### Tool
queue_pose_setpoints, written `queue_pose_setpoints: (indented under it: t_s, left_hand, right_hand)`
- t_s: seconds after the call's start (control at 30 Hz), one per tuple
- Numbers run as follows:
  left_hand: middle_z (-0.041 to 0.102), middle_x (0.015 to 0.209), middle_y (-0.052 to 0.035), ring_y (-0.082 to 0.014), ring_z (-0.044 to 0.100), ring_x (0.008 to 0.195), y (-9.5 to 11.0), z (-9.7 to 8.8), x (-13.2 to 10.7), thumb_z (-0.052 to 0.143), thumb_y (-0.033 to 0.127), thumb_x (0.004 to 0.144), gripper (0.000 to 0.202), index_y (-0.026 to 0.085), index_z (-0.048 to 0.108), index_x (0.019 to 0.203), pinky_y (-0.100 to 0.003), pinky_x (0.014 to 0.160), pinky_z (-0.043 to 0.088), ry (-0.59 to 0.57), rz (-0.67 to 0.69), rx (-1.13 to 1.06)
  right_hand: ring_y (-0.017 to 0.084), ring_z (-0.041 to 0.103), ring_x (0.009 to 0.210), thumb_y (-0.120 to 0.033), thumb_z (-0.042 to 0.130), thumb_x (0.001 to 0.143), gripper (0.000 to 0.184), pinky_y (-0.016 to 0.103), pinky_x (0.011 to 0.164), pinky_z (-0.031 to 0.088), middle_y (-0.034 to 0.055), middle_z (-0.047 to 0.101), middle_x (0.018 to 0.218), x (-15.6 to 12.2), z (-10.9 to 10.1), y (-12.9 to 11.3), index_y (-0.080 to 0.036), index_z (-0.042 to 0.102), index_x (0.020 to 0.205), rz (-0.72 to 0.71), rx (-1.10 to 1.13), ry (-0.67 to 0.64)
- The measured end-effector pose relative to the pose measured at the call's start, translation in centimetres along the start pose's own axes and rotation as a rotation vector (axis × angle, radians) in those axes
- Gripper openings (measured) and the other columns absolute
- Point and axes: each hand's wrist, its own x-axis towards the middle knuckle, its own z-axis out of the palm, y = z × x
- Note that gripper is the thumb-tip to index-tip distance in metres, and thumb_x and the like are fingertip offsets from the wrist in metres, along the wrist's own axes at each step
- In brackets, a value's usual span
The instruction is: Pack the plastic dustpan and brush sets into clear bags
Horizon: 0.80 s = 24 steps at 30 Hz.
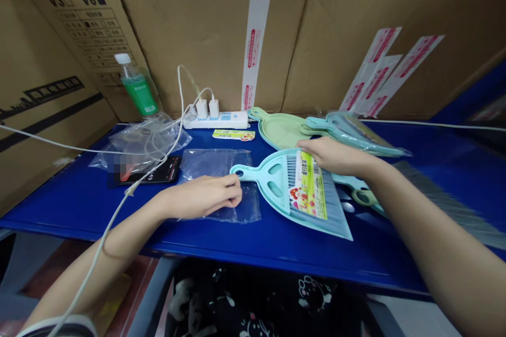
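A light-blue dustpan [272,202] lies in front of me with a grey-bristled brush [334,202] nested in it. A printed card [310,189] with yellow-green colouring covers part of the bristles. My right hand [328,154] grips the pan's far edge beside the card, some fingertips hidden. My left hand [209,196] is closed just below the end of the pan's handle [245,172]. Its fingers appear to pinch a clear plastic bag [213,160], which lies flat under that hand and the handle.
Behind stand a green dustpan [279,129] and a bagged blue set [356,131]. More handles and bristles [446,202] lie right. A power strip [217,120], loose card [234,135], bottle [138,89], crumpled plastic [138,142] and black packet [158,171] sit leftward. A white cable [118,210] crosses my left forearm.
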Motion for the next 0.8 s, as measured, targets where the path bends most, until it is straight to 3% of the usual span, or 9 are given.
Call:
queue_pose_setpoints:
  t_s: [0.13, 0.4, 0.57, 0.8]
  left_hand:
    - [0.053, 0.088, -0.0008, -0.0125, 0.049, 0.07, 0.2, -0.16, 0.05, 0.035, 0.018, 0.096, 0.016, 0.018, 0.049, 0.089, -0.024, 0.065, 0.039, 0.051, -0.007, 0.025]
    - [0.058, 0.098, -0.004, -0.0131, 0.057, 0.079, -0.02, 0.21, 0.2, 0.036, 0.014, 0.095, 0.022, 0.018, 0.056, 0.103, -0.024, 0.069, 0.044, 0.124, 0.063, 0.03]
    - [0.06, 0.095, -0.0031, -0.0108, 0.057, 0.075, 0.23, 0.31, 0.28, 0.035, 0.01, 0.094, 0.029, 0.019, 0.062, 0.097, -0.022, 0.067, 0.043, 0.141, 0.144, 0.032]
    - [0.063, 0.095, -0.0034, -0.0121, 0.06, 0.085, 0.41, 0.68, 0.46, 0.036, 0.007, 0.092, 0.033, 0.021, 0.066, 0.095, -0.023, 0.073, 0.045, 0.121, 0.169, 0.007]
  right_hand:
    - [0.019, 0.056, 0.066, -0.002, 0.039, 0.07, 0.024, 0.031, 0.06, 0.039, 0.0057, 0.06, 0.068, -0.11, -0.23, -0.05, -0.024, 0.036, 0.061, 0.021, -0.041, -0.029]
    - [0.016, 0.056, 0.066, -0.004, 0.039, 0.072, 0.021, 0.027, 0.059, 0.038, 0.0025, 0.059, 0.068, -0.09, -0.33, 0.31, -0.023, 0.038, 0.063, 0.0, -0.067, -0.025]
    - [0.017, 0.055, 0.064, -0.009, 0.04, 0.074, 0.021, 0.028, 0.058, 0.037, 0.0022, 0.057, 0.066, -0.12, -0.44, 0.28, -0.024, 0.036, 0.06, 0.002, -0.059, 0.004]
    - [0.018, 0.054, 0.063, -0.011, 0.039, 0.077, 0.021, 0.029, 0.058, 0.037, 0.0025, 0.056, 0.064, -0.37, -0.9, 0.53, -0.024, 0.037, 0.061, 0.002, -0.047, 0.049]
